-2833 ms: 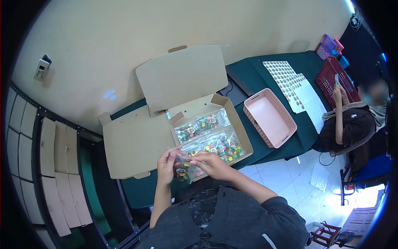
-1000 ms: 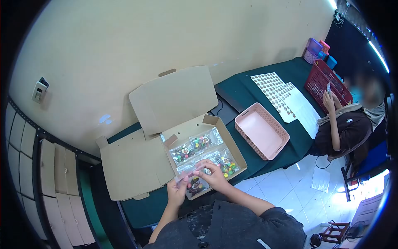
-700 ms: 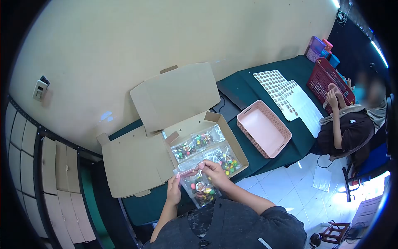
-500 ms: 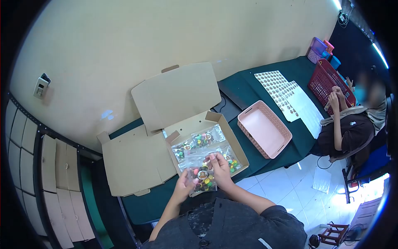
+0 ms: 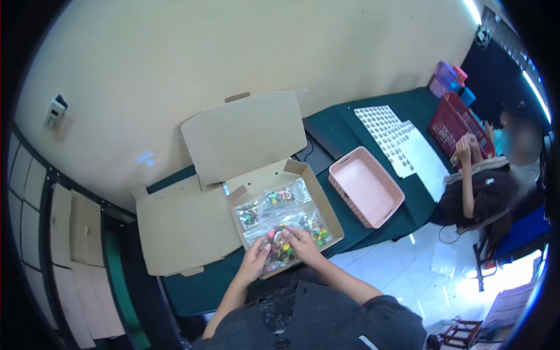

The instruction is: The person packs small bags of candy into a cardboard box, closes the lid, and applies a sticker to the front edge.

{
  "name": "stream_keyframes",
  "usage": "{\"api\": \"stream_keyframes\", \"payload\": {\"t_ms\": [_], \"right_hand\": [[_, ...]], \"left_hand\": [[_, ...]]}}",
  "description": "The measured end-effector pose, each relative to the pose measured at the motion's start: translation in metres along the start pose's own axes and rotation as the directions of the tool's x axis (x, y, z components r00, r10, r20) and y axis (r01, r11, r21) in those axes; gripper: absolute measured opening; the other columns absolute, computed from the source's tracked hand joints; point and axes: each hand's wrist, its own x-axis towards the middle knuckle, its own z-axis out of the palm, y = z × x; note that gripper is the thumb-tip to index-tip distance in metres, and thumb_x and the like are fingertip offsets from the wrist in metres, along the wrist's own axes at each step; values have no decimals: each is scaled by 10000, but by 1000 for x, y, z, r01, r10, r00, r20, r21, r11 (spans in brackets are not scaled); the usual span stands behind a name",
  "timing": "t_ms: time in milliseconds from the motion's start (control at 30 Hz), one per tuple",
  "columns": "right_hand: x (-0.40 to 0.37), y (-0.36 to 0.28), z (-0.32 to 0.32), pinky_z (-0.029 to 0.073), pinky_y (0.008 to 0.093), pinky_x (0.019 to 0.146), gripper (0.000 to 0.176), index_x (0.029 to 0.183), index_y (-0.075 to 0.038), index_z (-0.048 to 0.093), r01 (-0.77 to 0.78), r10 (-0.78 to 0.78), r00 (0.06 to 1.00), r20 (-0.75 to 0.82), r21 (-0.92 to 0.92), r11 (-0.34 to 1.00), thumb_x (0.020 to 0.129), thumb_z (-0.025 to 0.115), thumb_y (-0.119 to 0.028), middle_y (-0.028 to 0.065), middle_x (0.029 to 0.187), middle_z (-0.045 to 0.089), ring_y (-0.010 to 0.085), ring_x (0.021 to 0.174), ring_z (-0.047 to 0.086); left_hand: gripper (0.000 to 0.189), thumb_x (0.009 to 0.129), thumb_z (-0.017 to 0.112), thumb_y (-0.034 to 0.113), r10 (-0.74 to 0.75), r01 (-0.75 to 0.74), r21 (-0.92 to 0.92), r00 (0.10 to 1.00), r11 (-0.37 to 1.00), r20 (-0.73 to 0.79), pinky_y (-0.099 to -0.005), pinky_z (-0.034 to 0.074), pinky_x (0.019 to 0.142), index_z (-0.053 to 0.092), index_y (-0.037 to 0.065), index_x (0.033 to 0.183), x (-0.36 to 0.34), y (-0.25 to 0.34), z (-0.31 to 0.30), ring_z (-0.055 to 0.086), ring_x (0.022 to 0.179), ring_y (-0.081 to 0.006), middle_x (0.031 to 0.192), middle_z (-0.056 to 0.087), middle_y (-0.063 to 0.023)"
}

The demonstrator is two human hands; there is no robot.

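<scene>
Between my two hands is a clear plastic bag of colourful small round pieces (image 5: 282, 255), with a round picture sticker on its front. My left hand (image 5: 253, 263) pinches its left side, thumb on the front. At the upper right side, the fingers of my right hand (image 5: 304, 247) grip it near the sticker. It sits over the front of an open cardboard box (image 5: 328, 205). Inside the box lie similar clear bags (image 5: 288, 196), some at the back and one at the right, partly covered by my right hand.
Right of the box stands a pink plastic basket (image 5: 380, 211) on the green-covered table (image 5: 333, 126). Behind it are sticker sheets (image 5: 382, 129). A dark red basket (image 5: 452, 125) is at the far right, beside a seated person (image 5: 487, 186). The wall rises behind the box lid.
The bag and both hands have moved slightly up and forward over the front of the box. The sticker is now partly covered by my right fingers. The view has shifted a little.
</scene>
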Motion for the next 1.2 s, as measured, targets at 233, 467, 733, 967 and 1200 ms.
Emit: {"api": "stream_keyframes", "payload": {"t_ms": [233,467,733,967,1200], "right_hand": [[33,53,-99,477,276,713,304,1063,40,574,-105,-1,964,-264,-388,916,865,576,-190,112,875,653,150,787,623],[25,79,-97,378,401,944,633,1305,-91,399,30,-204,968,-144,-743,669,747,683,-182,240,1259,436,344,1158,446],[22,75,-87,384,427,932,514,1235,-226,514,-11,-37,999,-23,-956,294,753,666,-318,231,1255,431,395,1124,441],[22,60,-58,362,444,940,482,1231,-160,514,311,-261,939,224,-877,367,797,609,-347,234,1239,447,397,1133,425],[16,75,-45,184,568,1016,567,1330,-264,392,294,8,953,302,-933,208,822,518,-481,201,1358,344,387,1274,284]], "left_hand": [[524,798,627,140,38,-105,768,994,632,104,-406,364,983,406,70,1268,-1,-16,-22,397,1201,-377,1316,368,-220],[604,714,687,174,-48,-136,894,984,427,172,-433,308,1024,435,113,1259,2,-61,-25,303,1265,-397,1360,332,-198],[661,665,727,187,-60,-117,947,988,298,141,-451,274,1044,447,141,1262,-3,-65,-18,303,1269,-394,1372,336,-166],[671,633,742,149,-27,-131,936,989,328,147,-446,280,1041,458,119,1241,-3,-70,-17,321,1258,-391,1348,361,-162],[649,653,720,167,-36,-146,938,986,315,165,-453,278,1042,461,128,1247,-4,-68,-18,315,1250,-419,1354,339,-189]]}}
